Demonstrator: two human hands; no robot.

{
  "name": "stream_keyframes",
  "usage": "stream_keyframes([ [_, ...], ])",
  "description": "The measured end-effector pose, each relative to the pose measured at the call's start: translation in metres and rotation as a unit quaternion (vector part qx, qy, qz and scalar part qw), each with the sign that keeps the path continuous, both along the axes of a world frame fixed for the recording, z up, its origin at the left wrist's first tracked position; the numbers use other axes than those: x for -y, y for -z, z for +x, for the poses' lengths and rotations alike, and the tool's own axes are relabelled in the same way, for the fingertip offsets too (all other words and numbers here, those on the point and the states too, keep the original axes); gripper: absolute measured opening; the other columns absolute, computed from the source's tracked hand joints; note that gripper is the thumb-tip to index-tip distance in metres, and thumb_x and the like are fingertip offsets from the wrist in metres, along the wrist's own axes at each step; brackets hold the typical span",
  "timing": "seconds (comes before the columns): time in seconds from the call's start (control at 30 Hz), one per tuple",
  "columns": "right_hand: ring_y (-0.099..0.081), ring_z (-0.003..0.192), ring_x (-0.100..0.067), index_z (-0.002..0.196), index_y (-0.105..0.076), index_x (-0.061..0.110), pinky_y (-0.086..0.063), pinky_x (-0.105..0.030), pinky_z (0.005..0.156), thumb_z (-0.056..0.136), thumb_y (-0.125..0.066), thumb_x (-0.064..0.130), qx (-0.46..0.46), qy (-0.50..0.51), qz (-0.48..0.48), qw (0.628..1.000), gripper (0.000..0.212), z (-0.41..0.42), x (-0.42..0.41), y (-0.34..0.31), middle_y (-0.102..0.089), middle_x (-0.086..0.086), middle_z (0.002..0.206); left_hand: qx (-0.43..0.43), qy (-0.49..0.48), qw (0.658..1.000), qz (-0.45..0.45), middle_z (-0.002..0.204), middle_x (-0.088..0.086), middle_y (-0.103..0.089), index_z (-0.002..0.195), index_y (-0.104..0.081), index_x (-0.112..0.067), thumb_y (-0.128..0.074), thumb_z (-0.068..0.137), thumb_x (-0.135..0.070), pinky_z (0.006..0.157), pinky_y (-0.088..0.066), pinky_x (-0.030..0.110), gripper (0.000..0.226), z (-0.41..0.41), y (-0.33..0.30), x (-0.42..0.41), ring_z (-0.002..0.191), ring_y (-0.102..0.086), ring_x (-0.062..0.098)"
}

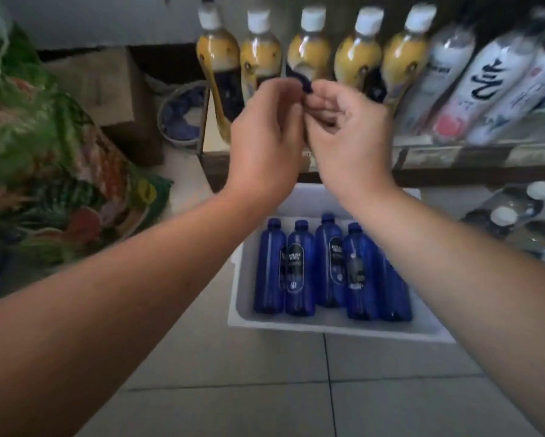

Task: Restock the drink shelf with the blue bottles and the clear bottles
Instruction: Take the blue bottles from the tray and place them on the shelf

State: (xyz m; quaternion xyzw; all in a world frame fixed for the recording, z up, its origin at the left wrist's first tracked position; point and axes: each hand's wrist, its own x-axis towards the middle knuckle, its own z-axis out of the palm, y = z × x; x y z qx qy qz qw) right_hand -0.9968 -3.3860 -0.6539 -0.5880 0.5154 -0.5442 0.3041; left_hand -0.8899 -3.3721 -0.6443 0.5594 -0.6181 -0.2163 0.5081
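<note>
Both bare forearms reach forward; left hand (264, 130) and right hand (343, 127) meet, fingers (320, 96) pinching a small dark item (305, 86), too blurred to identify. Dark blue plastic bottles (327, 266) stand in a white foam tray (296, 326) on the floor. Yellow white-capped bottles (309, 55) fill the drink shelf (438, 152) above.

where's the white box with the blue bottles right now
In the head view, the white box sits on the tiled floor, low centre, just below the drink shelf, between the person's forearms.

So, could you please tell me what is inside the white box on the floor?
The white box holds blue bottles standing upright; five show. The right forearm covers the box's right side, so more may be hidden.
</note>
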Motion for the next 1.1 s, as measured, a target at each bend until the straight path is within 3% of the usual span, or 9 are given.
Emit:
stream_keyframes([
  [0.13,-0.067,0.092,0.0,0.129,-0.065,0.006,-0.054,-0.014,0.089,0.089,-0.071,0.006,-0.038,0.004,0.093,0.995,0.04,0.017,-0.043,0.074,-0.072,0.001,0.106,-0.003,-0.023,0.992,0.122,0.105,-0.002,-0.069,0.117,-0.063,-0.014,-0.047,0.101,-0.019,0.087,-0.053,0.028,0.023,0.01,0.075,-0.044,0.097,-0.065,0.01],
  [0.23,-0.063,0.093,-0.004,0.127,-0.064,0.003,-0.047,-0.004,0.08,0.09,-0.07,0.007,-0.082,-0.01,0.186,0.979,0.038,0.024,-0.065,0.116,-0.066,0.003,0.105,0.02,-0.037,0.961,0.272,0.092,0.005,-0.065,0.101,-0.062,-0.011,-0.037,0.104,-0.021,0.073,-0.047,0.033,0.027,0.012,0.121,-0.061,0.088,-0.062,0.023],
  [0.33,-0.06,0.078,-0.012,0.09,-0.068,0.009,-0.038,-0.011,0.065,0.094,-0.065,0.013,-0.183,-0.045,0.281,0.941,0.007,0.028,-0.077,0.156,-0.065,0.003,0.081,0.068,-0.035,0.9,0.43,0.104,0.015,-0.067,0.103,-0.06,-0.001,-0.046,0.098,-0.019,0.079,-0.05,0.038,0.024,0.011,0.165,-0.068,0.096,-0.064,0.034],
  [0.43,-0.052,0.061,-0.016,0.077,-0.064,-0.002,-0.035,-0.017,0.051,0.099,-0.054,0.017,-0.219,-0.025,0.361,0.906,0.03,0.027,-0.079,0.179,-0.06,-0.005,0.067,0.084,-0.032,0.867,0.49,0.123,0.02,-0.061,0.123,-0.053,0.001,-0.054,0.094,-0.022,0.09,-0.049,0.038,0.037,0.009,0.182,-0.074,0.111,-0.061,0.037],
  [0.63,-0.056,0.066,-0.026,0.054,-0.063,0.013,-0.045,-0.037,0.059,0.076,-0.049,0.009,-0.084,0.015,0.448,0.89,0.027,0.028,-0.073,0.179,-0.059,-0.007,0.06,0.115,-0.043,0.856,0.503,0.137,0.019,-0.047,0.138,-0.037,0.001,-0.048,0.098,-0.021,0.1,-0.041,0.033,0.047,0.002,0.185,-0.072,0.124,-0.049,0.032],
  [0.73,-0.073,0.077,-0.034,0.068,-0.069,0.008,-0.062,-0.049,0.067,0.076,-0.05,0.015,-0.066,0.05,0.431,0.899,0.022,0.022,-0.075,0.186,-0.073,-0.011,0.069,0.1,-0.045,0.844,0.524,0.133,0.019,-0.055,0.132,-0.039,0.002,-0.057,0.096,-0.027,0.093,-0.046,0.035,0.051,0.004,0.192,-0.073,0.12,-0.056,0.034],
  [0.87,-0.075,0.072,-0.025,0.063,-0.068,0.016,-0.063,-0.037,0.067,0.089,-0.054,0.01,-0.063,0.095,0.417,0.902,0.03,0.021,-0.087,0.175,-0.074,-0.008,0.07,0.077,-0.031,0.852,0.517,0.115,0.017,-0.066,0.119,-0.055,0.002,-0.073,0.082,-0.031,0.079,-0.054,0.033,0.053,0.01,0.197,-0.072,0.104,-0.066,0.033],
  [1.0,-0.072,0.076,-0.025,0.069,-0.073,0.022,-0.061,-0.038,0.069,0.082,-0.059,0.022,-0.032,0.111,0.387,0.915,0.018,0.014,-0.095,0.174,-0.074,-0.002,0.073,-0.061,-0.062,0.869,0.488,0.092,0.014,-0.072,0.104,-0.066,-0.003,-0.074,0.059,-0.036,0.069,-0.06,0.034,0.056,0.008,0.173,-0.073,0.081,-0.071,0.03],
  [1.1,-0.075,0.09,-0.024,0.089,-0.074,0.025,-0.06,-0.046,0.084,0.088,-0.061,0.034,0.129,0.087,0.385,0.91,0.016,0.005,-0.095,0.165,-0.078,-0.003,0.091,-0.205,0.0,0.863,0.461,0.091,0.022,-0.075,0.092,-0.071,-0.004,-0.069,0.074,-0.022,0.078,-0.06,0.052,0.026,0.01,0.147,-0.071,0.082,-0.073,0.037],
])
